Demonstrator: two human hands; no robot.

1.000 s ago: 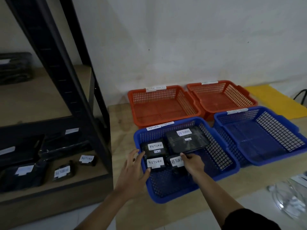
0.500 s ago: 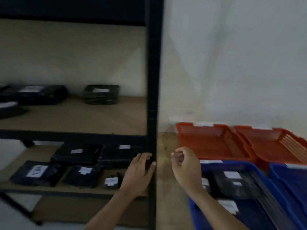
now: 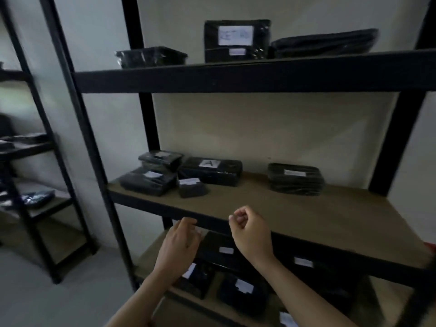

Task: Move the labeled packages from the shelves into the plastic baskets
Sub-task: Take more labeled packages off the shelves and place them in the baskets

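Note:
A black metal shelf unit fills the view. Its middle shelf [image 3: 306, 208] carries several black wrapped packages with white labels: a stack at the left [image 3: 151, 178], a small one [image 3: 192, 187], a long one marked "A" [image 3: 212, 169] and a stack at the right [image 3: 295, 179]. More labeled packages sit on the top shelf [image 3: 237, 40] and on the lower shelf [image 3: 243, 289]. My left hand [image 3: 177, 249] hangs in front of the lower shelf, fingers loosely curled, holding nothing. My right hand [image 3: 250, 232] is loosely closed and empty, just in front of the middle shelf's front rail. No basket is fully in view.
A second black shelf unit [image 3: 30, 161] stands at the left with a few items on it. Grey floor [image 3: 59, 300] lies between the two units. A sliver of red [image 3: 430, 245] shows at the right edge.
My view has swung left and up from the baskets to the shelf unit. Both hands left the blue basket and rose in front of the shelves, empty.

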